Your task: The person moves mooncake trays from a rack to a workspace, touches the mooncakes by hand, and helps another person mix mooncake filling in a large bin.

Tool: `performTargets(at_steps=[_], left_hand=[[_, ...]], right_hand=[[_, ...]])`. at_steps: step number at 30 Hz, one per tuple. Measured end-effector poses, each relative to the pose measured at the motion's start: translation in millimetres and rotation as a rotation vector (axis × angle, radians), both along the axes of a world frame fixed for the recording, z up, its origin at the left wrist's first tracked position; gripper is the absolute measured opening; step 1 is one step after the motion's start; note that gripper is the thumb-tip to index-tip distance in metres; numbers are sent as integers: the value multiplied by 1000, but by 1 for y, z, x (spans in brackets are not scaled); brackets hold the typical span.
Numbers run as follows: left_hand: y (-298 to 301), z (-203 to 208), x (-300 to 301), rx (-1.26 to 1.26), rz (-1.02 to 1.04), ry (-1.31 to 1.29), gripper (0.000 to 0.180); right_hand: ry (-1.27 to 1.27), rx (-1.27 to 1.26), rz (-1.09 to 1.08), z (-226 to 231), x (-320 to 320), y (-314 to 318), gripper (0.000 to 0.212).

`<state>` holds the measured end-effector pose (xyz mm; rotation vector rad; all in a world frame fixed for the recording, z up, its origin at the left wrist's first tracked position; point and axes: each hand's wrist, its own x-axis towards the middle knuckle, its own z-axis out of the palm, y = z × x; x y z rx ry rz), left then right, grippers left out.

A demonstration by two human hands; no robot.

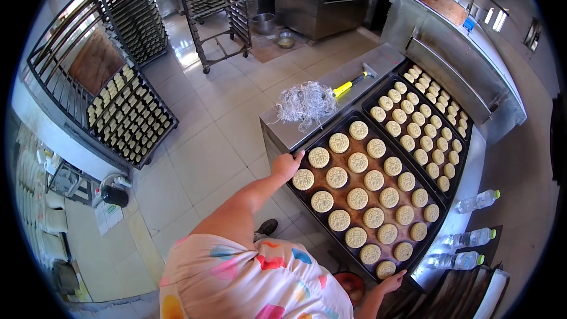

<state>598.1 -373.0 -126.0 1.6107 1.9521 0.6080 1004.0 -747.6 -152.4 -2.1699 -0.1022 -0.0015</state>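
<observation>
A large black baking tray (pixel 374 199) full of round patterned mooncakes (pixel 357 199) lies in front of me on a steel surface. My left hand (pixel 287 166) is closed on its left edge, thumb on the rim. At the tray's near right corner, my right hand (pixel 391 283) grips the rim, its fingers partly hidden underneath. Just beyond sits a second tray (pixel 452 194) with smaller-looking cakes of the same kind, and a third tray (pixel 466 136) lies farther back, beside a steel oven door (pixel 452 77).
A tangle of silvery shreds (pixel 307 103) and a yellow-handled scraper (pixel 342 90) lie on the steel ledge. Clear bottles (pixel 469 238) stand at right. On the left are wheeled racks (pixel 212 18), one holding a filled tray (pixel 130 118). A red basin (pixel 351 286) is below me.
</observation>
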Motion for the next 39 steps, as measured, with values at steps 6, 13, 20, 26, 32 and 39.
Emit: performTargets(at_steps=[6,13,20,26,32,39], left_hand=[[25,-14,-11,53,9,-54,74],[39,-21,-16,128,10,3,76],[43,-23,-15,121,23,0,75],[40,-24,-22,103,32,-4,75],[38,-20,-18,79,0,33,75],[21,-19,-31,5,-16,-103,77]], right_hand=[[27,-87,-30,15,-23,37,68],[-6,-50,-18,-2,-23,48,66],[-20,-30,-57,-10,-22,48,64],[4,-63,-28,-15,-19,55,61],[-47,-50,-31,-15,-23,49,60],[-103,-151,37,-7,-31,45,59]])
